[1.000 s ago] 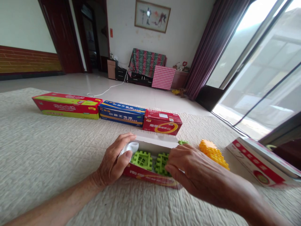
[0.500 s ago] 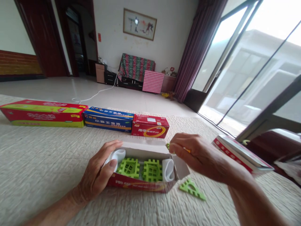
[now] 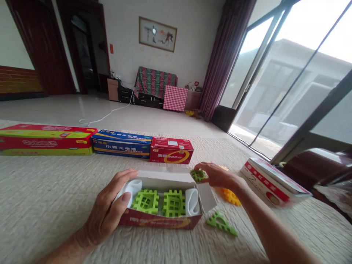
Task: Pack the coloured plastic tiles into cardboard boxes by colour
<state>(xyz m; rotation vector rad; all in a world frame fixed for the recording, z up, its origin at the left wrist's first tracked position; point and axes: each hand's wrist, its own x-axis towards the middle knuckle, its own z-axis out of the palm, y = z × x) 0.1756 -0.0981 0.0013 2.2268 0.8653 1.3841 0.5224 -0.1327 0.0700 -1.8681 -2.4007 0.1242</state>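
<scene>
An open red box (image 3: 165,222) rests on the textured cloth, its white flaps raised. Inside lie two green toothed pieces (image 3: 145,201) (image 3: 174,204) between two white rolled items (image 3: 133,190) (image 3: 191,202). My left hand (image 3: 111,205) grips the box's left end, thumb over the near edge. My right hand (image 3: 217,174) pinches a small green piece (image 3: 198,175) above the box's far right corner. On the cloth to the right are a green triangular piece (image 3: 221,223) and orange pieces (image 3: 231,196), partly hidden behind my right forearm.
Beyond the open box stand a long red and yellow-green box (image 3: 46,141), a blue box (image 3: 121,144) and a closed red box (image 3: 171,151) in a row. A white and red box (image 3: 275,183) sits at the right. A white cable crosses the floor behind.
My right hand has turned, and the green piece in it now shows more fully. The orange pieces on the cloth have come into sight. The view has shifted slightly.
</scene>
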